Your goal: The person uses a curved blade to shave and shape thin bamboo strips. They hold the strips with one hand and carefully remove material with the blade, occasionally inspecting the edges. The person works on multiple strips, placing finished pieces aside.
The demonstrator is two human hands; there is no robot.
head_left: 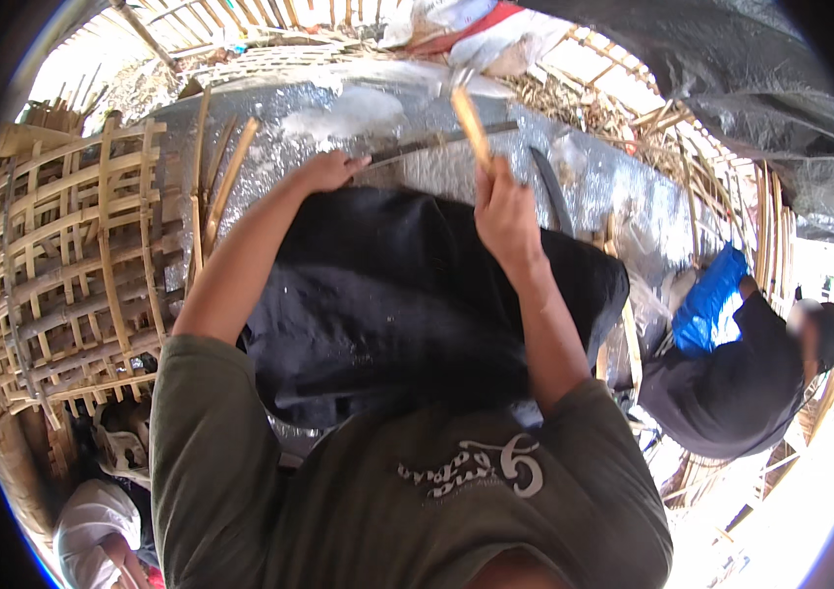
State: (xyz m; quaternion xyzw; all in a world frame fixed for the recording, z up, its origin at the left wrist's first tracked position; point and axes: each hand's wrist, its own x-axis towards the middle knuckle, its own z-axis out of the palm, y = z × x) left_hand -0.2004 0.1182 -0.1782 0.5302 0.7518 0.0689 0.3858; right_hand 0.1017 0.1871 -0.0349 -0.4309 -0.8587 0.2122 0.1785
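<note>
The right hand (505,211) is gripping an upright bamboo strip (471,126), while the left hand (326,170) is clasping a blade (436,143) lying crosswise beside it.

Bamboo lattice (73,265) close left, seated person (741,373) right; perhaps open silver sheet (338,118) ahead.

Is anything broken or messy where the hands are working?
Nothing looks broken. The right hand grips a bamboo strip, the left hand a long blade. Pale shavings lie scattered on the silver sheet.
</note>
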